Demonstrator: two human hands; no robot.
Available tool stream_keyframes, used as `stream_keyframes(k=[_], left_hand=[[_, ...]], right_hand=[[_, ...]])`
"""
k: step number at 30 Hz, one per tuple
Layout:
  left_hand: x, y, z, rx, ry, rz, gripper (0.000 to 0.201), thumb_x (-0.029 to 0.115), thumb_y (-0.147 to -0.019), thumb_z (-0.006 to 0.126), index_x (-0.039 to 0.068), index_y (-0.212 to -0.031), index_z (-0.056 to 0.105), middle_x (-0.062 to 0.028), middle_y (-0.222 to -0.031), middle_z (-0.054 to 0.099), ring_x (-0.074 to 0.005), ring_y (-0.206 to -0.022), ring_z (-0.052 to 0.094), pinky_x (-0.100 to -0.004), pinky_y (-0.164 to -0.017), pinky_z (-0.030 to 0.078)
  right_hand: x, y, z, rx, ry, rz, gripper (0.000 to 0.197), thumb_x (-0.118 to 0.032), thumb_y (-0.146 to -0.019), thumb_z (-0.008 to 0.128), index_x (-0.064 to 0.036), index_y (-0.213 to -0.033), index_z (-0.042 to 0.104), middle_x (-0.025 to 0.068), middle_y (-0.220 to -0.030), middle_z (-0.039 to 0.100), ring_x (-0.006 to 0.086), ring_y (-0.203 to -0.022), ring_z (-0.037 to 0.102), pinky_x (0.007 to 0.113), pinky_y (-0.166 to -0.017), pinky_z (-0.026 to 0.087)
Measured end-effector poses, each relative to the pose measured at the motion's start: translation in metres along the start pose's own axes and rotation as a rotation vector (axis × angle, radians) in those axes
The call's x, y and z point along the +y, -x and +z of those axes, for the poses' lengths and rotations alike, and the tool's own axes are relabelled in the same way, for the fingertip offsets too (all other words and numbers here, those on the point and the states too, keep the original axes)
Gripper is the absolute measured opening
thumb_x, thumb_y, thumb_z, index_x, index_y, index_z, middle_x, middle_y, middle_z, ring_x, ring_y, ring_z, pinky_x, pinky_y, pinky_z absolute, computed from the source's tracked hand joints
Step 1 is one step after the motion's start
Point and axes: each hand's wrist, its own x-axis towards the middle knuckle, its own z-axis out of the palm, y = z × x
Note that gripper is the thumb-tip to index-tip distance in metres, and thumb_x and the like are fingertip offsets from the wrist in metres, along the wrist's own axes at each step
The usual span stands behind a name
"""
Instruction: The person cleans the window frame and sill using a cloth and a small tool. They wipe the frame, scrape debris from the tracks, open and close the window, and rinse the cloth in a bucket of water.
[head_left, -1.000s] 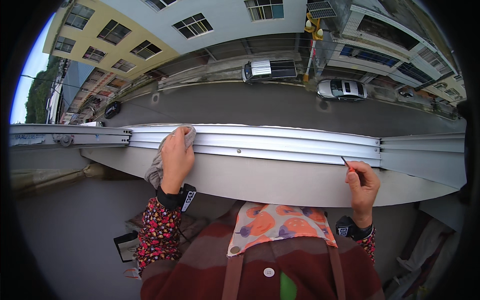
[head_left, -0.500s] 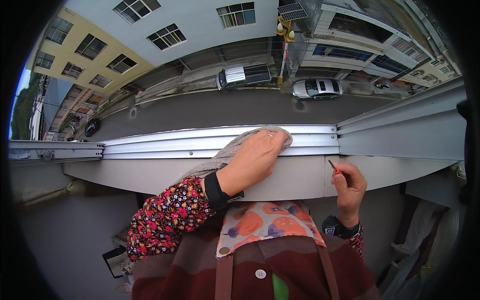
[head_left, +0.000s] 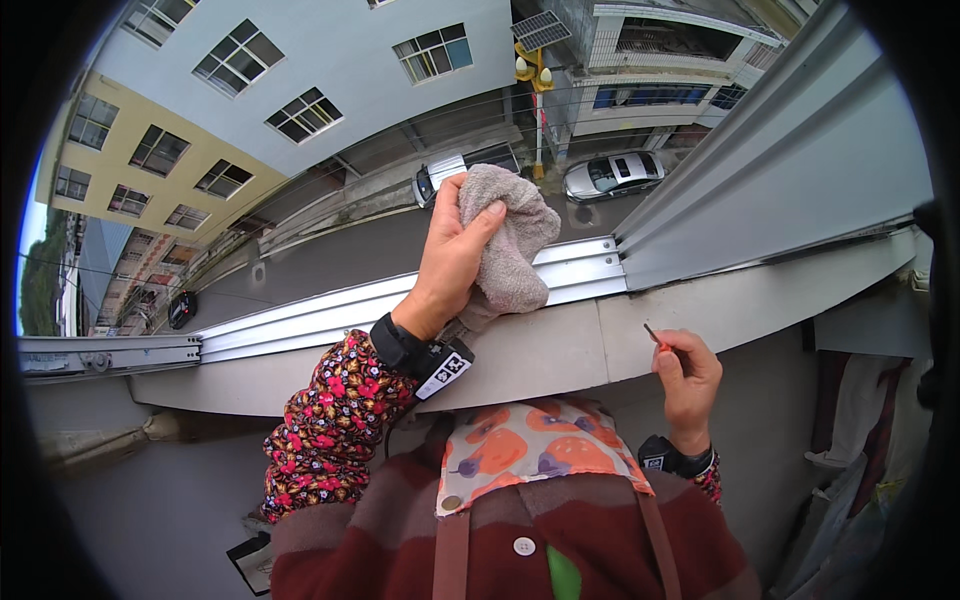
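Bunched in my left hand (head_left: 447, 262) is a grey-beige towelling cloth (head_left: 512, 250), held up above the silver window track (head_left: 330, 307). The thumb lies across the cloth, and its lower folds hang over the track and the sill's edge. My right hand (head_left: 692, 385) is closed in a pinch over the right part of the pale sill (head_left: 545, 350). It grips a small tool (head_left: 662, 346) with an orange-red handle and a thin dark shaft pointing up and left; its exact kind is too small to tell. The tool is apart from the track.
A sliding window's frame (head_left: 110, 355) stands at the left end of the track, and a large grey panel (head_left: 770, 170) rises at the right. Beyond the opening is a drop to a street with a silver car (head_left: 615, 177). Hanging fabrics (head_left: 860, 410) are at the lower right.
My left hand has lifted the cloth off the track and turned, so the thumb side now shows. The right hand keeps its pinch on the small tool. The view has tilted slightly.
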Motion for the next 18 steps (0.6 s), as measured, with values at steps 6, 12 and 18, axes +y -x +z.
stream_keyframes(k=[6, 12, 18], left_hand=[[-0.028, 0.010, 0.035, -0.510, -1.179, 0.243, 0.042, 0.012, -0.084, 0.067, 0.004, -0.120, 0.047, -0.0230, -0.103, 0.062, -0.0404, -0.101, 0.061, -0.0423, -0.084, 0.051], [-0.021, 0.008, 0.025, -0.482, -1.408, 0.212, 0.038, -0.001, -0.080, 0.058, 0.005, -0.117, 0.051, -0.0198, -0.102, 0.064, -0.0400, -0.104, 0.060, -0.0451, -0.082, 0.051], [-0.024, 0.010, 0.033, -0.661, -1.288, 0.327, 0.043, -0.004, -0.077, 0.057, 0.004, -0.119, 0.049, -0.0202, -0.091, 0.065, -0.0405, -0.094, 0.064, -0.0442, -0.081, 0.051]], right_hand=[[-0.007, -0.002, -0.001, -0.023, 0.019, -0.028, 0.018, -0.008, -0.091, 0.068, 0.0041, -0.105, 0.068, 0.0014, -0.081, 0.058, 0.0057, -0.067, 0.048, 0.020, -0.059, 0.037], [-0.011, 0.006, -0.007, -0.040, 0.076, -0.063, 0.016, -0.006, -0.090, 0.067, 0.0031, -0.104, 0.069, 0.0026, -0.081, 0.061, 0.0064, -0.069, 0.052, 0.019, -0.061, 0.040], [-0.011, 0.014, -0.005, -0.028, 0.079, -0.002, 0.016, -0.007, -0.090, 0.068, 0.0026, -0.103, 0.069, 0.0044, -0.082, 0.064, 0.0076, -0.070, 0.056, 0.020, -0.062, 0.042]])
